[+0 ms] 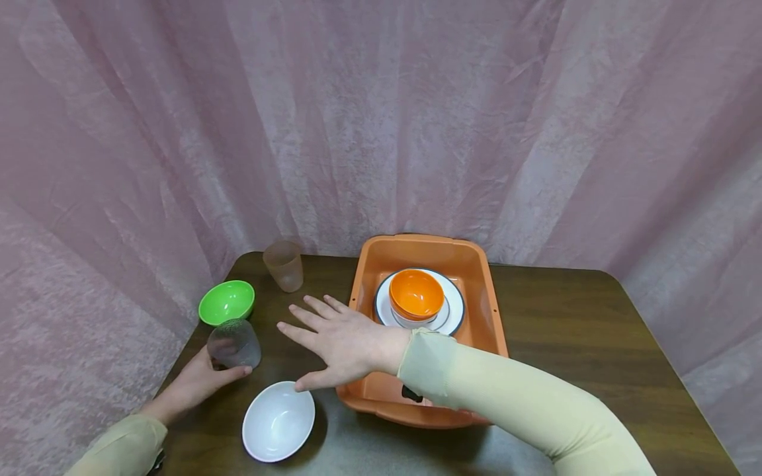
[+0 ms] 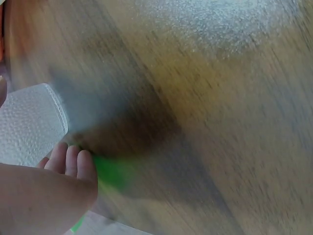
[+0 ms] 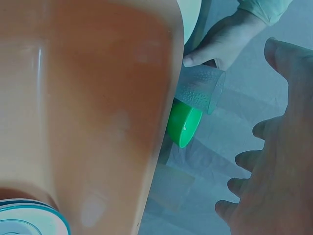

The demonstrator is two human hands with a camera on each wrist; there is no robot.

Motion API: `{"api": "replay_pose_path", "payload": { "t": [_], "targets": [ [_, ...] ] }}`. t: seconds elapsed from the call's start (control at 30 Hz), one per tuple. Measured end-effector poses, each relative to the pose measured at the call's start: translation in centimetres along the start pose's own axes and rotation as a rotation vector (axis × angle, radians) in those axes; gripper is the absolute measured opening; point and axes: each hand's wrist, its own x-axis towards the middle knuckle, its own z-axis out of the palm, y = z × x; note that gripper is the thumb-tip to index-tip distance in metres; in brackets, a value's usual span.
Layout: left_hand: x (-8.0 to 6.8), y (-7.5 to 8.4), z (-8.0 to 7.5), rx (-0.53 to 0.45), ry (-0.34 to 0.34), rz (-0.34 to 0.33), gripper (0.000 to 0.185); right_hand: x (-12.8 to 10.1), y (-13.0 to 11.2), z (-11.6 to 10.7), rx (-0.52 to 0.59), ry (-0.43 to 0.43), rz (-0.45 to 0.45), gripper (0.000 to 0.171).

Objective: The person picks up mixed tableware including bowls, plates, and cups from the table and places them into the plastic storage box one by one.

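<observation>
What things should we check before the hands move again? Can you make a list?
1. Left hand has the clear cup: ok, fingers wrap round it.
2. Cup standing up: ok, upright on the table.
3. Right hand free: ok, fingers spread flat, holding nothing.
4. Room in the orange tub: ok, only a plate with an orange bowl at the far end.
5. White bowl out of the way: not ok, it sits right by the right hand's thumb.
6. Anything inside the cup: cannot tell.

A clear, textured plastic cup point(image 1: 234, 343) stands upright on the table's left edge, just below a green bowl point(image 1: 227, 301).
</observation>
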Motion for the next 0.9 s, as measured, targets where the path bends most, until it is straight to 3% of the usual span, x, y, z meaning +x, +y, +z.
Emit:
{"api": "replay_pose_path", "payload": {
  "t": [0.23, 0.4, 0.9],
  "targets": [
    [0.38, -0.63, 0.56, 0.015, 0.037, 0.021, 0.081, -0.09, 0.15, 0.14, 0.043, -0.005, -0.015, 0.093],
    [0.49, -0.68, 0.69, 0.037, 0.038, -0.003, 0.083, -0.18, 0.24, 0.24, 0.062, -0.008, -0.017, 0.092],
    [0.33, -0.45, 0.9, 0.086, 0.105, 0.031, 0.074, -0.38, 0.48, 0.52, 0.035, 0.008, -0.022, 0.093]
  ]
}}
